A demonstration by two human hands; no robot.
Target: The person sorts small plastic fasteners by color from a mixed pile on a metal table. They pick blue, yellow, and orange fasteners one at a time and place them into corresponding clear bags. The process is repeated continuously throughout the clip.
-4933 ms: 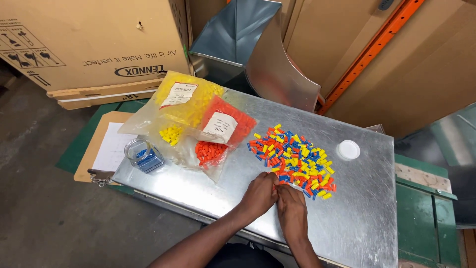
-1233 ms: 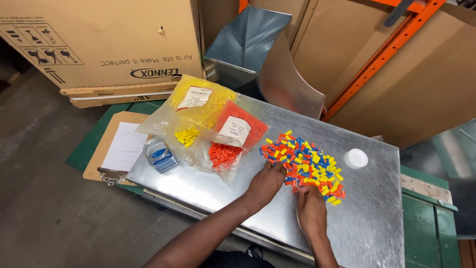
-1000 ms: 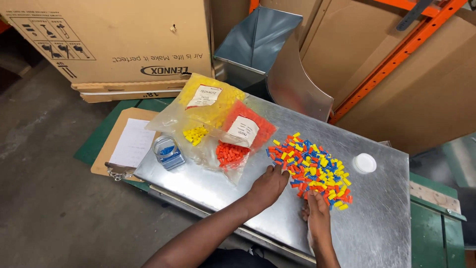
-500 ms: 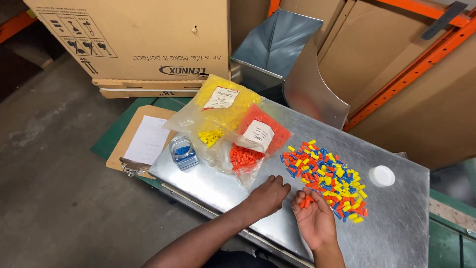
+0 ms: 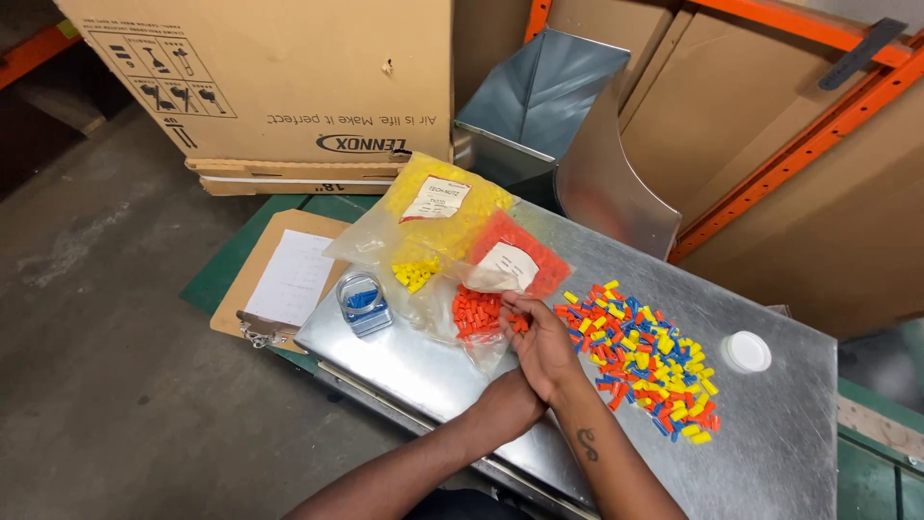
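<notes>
Even, moderately bright overhead light, colours true. Soft sheen, no hard glare, on the galvanised sheet-metal table [image 5: 789, 433] and bent grey metal duct piece [image 5: 549, 87]. Short soft shadows. Focus sharp throughout; wide-angle bowing at edges; concrete floor [image 5: 87, 385] dimmer at left.

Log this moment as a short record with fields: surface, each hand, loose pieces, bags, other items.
Surface: metal sheet table
Right hand: holds orange pieces at the mouth of the orange bag
Left hand: under the right wrist, contents hidden
Loose pieces: mixed pile of orange, yellow, blue
Bags: yellow bag behind
Other: blue-filled tub, white lid, clipboard
</notes>
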